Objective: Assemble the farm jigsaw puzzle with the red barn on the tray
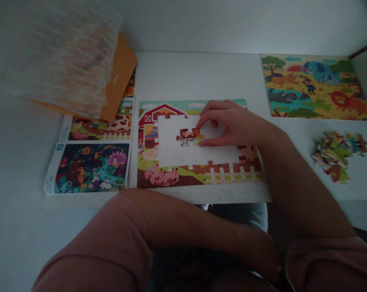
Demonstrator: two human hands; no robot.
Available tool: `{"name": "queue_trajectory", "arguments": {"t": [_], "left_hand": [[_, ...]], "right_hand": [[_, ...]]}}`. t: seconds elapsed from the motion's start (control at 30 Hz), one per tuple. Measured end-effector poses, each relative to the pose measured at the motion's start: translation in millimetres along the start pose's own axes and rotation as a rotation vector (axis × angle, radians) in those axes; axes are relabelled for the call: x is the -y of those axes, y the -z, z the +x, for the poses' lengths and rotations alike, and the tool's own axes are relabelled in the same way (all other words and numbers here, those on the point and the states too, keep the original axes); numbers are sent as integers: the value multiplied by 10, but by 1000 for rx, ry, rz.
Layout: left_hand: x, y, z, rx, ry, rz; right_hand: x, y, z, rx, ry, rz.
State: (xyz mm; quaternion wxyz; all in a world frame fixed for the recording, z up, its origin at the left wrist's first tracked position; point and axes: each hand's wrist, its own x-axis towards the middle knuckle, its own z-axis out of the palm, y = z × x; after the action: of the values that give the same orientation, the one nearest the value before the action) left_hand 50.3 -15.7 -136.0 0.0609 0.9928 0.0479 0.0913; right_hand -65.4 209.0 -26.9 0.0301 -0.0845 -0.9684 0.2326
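A farm jigsaw puzzle (165,178) lies on the table, its border joined around an open middle. Inside that middle sits a puzzle piece (187,138) with a moustached figure on it, apart from the border. My right hand (222,123) grips the piece's right end between thumb and fingertips, the other fingers curled above. My left forearm runs low across my body in front of the table edge. My left hand (264,253) rests near my lap on the right, in shadow, and its fingers are hidden.
Loose puzzle pieces (338,152) are heaped at the right. Behind them lies an assembled safari puzzle (317,87). Picture sheets (92,168) lie at the left, partly under an orange box (119,77) with a translucent wrapping (70,61). A wall rises behind the table.
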Motion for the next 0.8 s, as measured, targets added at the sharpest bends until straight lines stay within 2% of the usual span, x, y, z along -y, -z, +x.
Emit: {"name": "queue_trajectory", "arguments": {"t": [0.4, 0.6, 0.8], "left_hand": [[60, 101, -32, 60, 14, -195], [40, 128, -49, 50, 63, -149], [28, 63, 6, 66, 28, -108]], "right_hand": [[24, 0, -2, 12, -8, -4], [19, -12, -4, 16, 0, -17], [11, -25, 5, 33, 13, -54]]}}
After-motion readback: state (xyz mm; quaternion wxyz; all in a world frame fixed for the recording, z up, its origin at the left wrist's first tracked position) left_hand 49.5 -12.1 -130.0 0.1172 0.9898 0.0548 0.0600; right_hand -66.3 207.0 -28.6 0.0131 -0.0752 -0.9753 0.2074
